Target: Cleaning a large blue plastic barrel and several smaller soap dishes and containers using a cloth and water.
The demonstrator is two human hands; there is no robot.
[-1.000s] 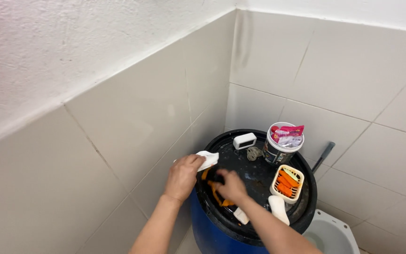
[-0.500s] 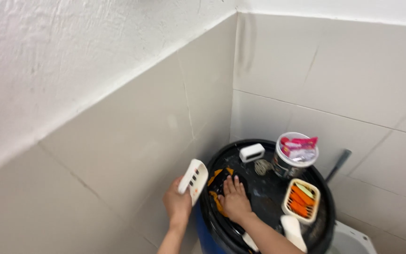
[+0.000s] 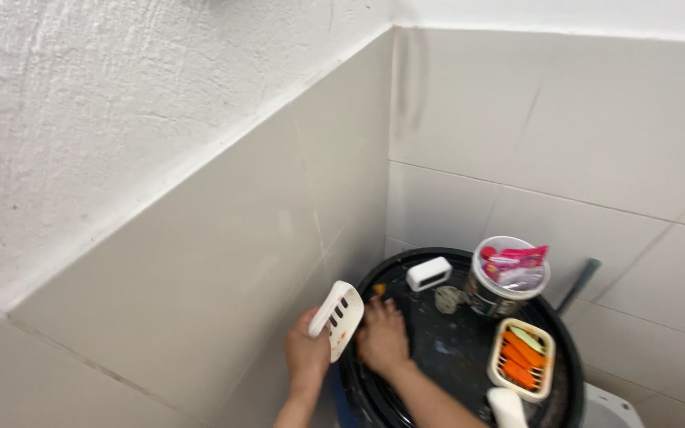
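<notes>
Left hand point(image 3: 308, 354) is gripping a white slotted soap-dish tray point(image 3: 336, 319), fingers clamped on its lower edge, holding it tilted up just off the left rim of the black drum lid point(image 3: 453, 349), beside the tiled wall point(image 3: 223, 269). Right hand point(image 3: 382, 337) is lying palm-down on the lid, fingers together and touching the tray's edge. Further right on the lid are sitting a small white box point(image 3: 429, 273), a round tub point(image 3: 507, 276) and a cream basket of orange pieces point(image 3: 523, 358).
</notes>
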